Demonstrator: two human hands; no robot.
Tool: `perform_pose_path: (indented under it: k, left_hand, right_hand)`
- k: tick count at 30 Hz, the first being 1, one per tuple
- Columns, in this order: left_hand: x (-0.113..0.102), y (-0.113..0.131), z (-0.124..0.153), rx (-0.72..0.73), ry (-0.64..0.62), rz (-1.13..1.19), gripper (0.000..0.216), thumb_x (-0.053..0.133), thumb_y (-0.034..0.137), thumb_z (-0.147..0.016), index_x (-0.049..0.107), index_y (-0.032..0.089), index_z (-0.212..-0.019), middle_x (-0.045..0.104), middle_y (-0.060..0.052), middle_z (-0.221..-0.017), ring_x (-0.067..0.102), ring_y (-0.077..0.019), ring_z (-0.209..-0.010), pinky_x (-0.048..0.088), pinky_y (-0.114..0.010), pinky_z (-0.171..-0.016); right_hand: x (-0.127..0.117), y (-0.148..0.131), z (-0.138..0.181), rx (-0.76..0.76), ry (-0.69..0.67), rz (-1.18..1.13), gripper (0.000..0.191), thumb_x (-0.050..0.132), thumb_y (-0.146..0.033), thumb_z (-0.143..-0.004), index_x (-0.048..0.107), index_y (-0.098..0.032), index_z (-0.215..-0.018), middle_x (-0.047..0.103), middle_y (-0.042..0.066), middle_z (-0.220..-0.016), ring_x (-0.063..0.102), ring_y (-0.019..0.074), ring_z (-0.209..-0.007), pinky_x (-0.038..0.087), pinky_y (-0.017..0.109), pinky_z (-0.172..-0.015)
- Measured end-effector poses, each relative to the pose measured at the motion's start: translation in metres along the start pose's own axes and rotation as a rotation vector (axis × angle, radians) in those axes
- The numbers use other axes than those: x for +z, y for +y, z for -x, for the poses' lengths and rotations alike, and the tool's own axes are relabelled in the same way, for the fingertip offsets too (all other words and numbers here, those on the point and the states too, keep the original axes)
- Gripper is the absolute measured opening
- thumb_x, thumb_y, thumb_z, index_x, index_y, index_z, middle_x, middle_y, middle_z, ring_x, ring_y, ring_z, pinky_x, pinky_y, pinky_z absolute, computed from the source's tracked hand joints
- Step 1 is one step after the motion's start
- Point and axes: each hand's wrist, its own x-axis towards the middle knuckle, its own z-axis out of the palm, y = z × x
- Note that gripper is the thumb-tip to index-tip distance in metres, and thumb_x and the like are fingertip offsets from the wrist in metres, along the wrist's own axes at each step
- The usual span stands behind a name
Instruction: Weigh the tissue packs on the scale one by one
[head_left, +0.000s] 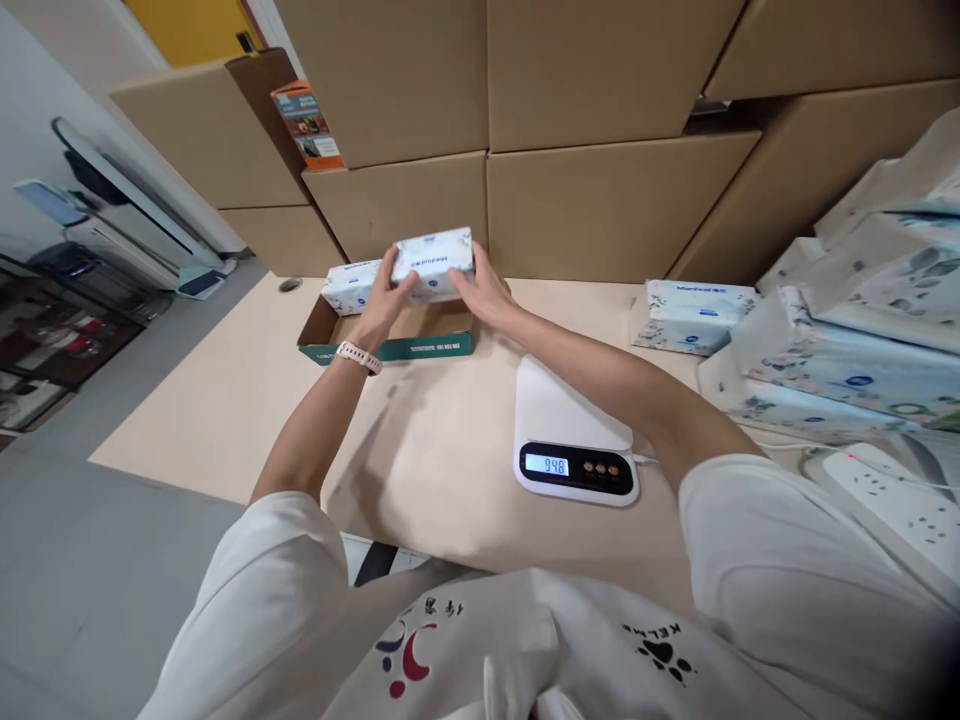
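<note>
In the head view, the left hand and the right hand are clamped on opposite ends of a tissue pack, thumbs pressing its near side. The pack is over the right part of a shallow open cardboard tray on the table. Its long axis runs left to right across the wearer's front, the right end slightly farther away; a broad printed face points up toward the camera. A second tissue pack sits in the tray's left end, partly hidden by the left hand. The digital scale lies nearer the body, to the right.
</note>
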Motion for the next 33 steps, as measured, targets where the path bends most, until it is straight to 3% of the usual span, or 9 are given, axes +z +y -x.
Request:
perform_pose_path:
  k: [4,9,14,17,21,23,26,30,33]
  left_hand:
    - [-0.017,-0.025,-0.015,0.043,-0.155,-0.385,0.072,0.086,0.038,-0.078,0.065,0.015,-0.144,0.056,-0.023,-0.164,0.049,-0.0418,-0.157,0.029,-0.061,-0.135]
    - [-0.012,-0.024,-0.041,0.174,-0.307,-0.818,0.091,0.097,0.032,-0.063,0.065,0.021,-0.147,0.03,-0.022,-0.181,0.011,-0.0541,-0.171,-0.002,-0.075,-0.135]
    - [0.002,-0.026,-0.056,0.127,-0.284,-0.893,0.084,0.074,0.034,-0.086,0.049,0.018,-0.165,0.035,-0.025,-0.178,0.037,-0.0563,-0.16,0.022,-0.076,-0.129]
    - [0.004,-0.025,-0.056,0.106,-0.237,-0.868,0.077,0.067,0.029,-0.088,0.053,0.013,-0.162,0.04,-0.027,-0.174,0.04,-0.0561,-0.158,0.025,-0.076,-0.128]
    - [0.011,-0.008,-0.048,0.221,-0.164,-0.602,0.066,0.078,0.034,-0.079,0.069,0.017,-0.142,0.043,-0.02,-0.174,0.024,-0.0512,-0.168,0.01,-0.068,-0.139]
    - [0.027,0.01,-0.039,0.278,-0.176,-0.395,0.059,0.084,0.034,-0.075,0.074,0.02,-0.131,0.053,-0.016,-0.168,0.028,-0.0486,-0.167,0.008,-0.063,-0.142]
    - [0.075,0.041,-0.016,0.262,-0.311,-0.146,0.053,0.087,0.032,-0.071,0.077,0.019,-0.122,0.066,-0.017,-0.153,0.044,-0.0468,-0.158,0.018,-0.062,-0.141]
    - [0.152,0.066,0.02,-0.016,-0.522,0.146,0.052,0.088,0.036,-0.078,0.073,0.017,-0.123,0.065,-0.02,-0.155,0.053,-0.044,-0.155,0.034,-0.064,-0.133]
    - [0.192,0.07,0.038,-0.235,-0.636,0.225,0.056,0.086,0.045,-0.083,0.07,0.019,-0.13,0.059,-0.022,-0.162,0.05,-0.0449,-0.158,0.044,-0.065,-0.126]
  right_hand:
    - [0.019,0.002,-0.016,0.008,-0.089,0.161,0.079,0.046,-0.04,-0.103,0.026,-0.007,-0.173,0.047,0.022,-0.172,0.049,0.0392,-0.152,0.037,0.056,-0.128]
    - [0.022,0.006,-0.03,-0.06,-0.186,0.261,0.053,0.049,-0.025,-0.099,0.06,-0.007,-0.148,0.058,0.024,-0.161,0.051,0.04,-0.147,0.028,0.06,-0.129]
    - [0.018,0.002,-0.025,-0.073,-0.22,0.276,0.065,0.052,-0.028,-0.101,0.047,-0.012,-0.163,0.043,0.019,-0.176,0.048,0.0402,-0.153,0.032,0.059,-0.129]
    - [-0.009,0.017,-0.009,-0.117,-0.071,0.237,0.064,0.047,-0.039,-0.106,0.046,-0.015,-0.166,0.04,0.016,-0.179,0.044,0.0396,-0.157,0.032,0.06,-0.13]
    - [-0.079,0.076,0.02,0.051,0.208,0.301,0.058,0.034,-0.043,-0.112,0.072,-0.006,-0.134,0.068,0.026,-0.15,0.051,0.0445,-0.149,0.024,0.072,-0.127]
    - [-0.114,0.113,0.035,0.281,0.315,0.405,0.062,0.032,-0.043,-0.113,0.076,0.0,-0.124,0.071,0.031,-0.142,0.053,0.0443,-0.148,0.023,0.071,-0.126]
    - [-0.143,0.156,0.054,0.569,0.372,0.469,0.061,0.031,-0.034,-0.113,0.077,0.005,-0.12,0.072,0.036,-0.137,0.056,0.0434,-0.148,0.02,0.072,-0.127]
    - [-0.138,0.176,0.068,0.782,0.464,0.37,0.068,0.022,-0.036,-0.113,0.079,0.001,-0.119,0.073,0.035,-0.133,0.058,0.0438,-0.144,0.018,0.081,-0.123]
    - [-0.123,0.171,0.07,0.767,0.492,0.339,0.074,0.019,-0.044,-0.114,0.081,-0.003,-0.116,0.074,0.033,-0.131,0.055,0.0429,-0.146,0.019,0.082,-0.122]
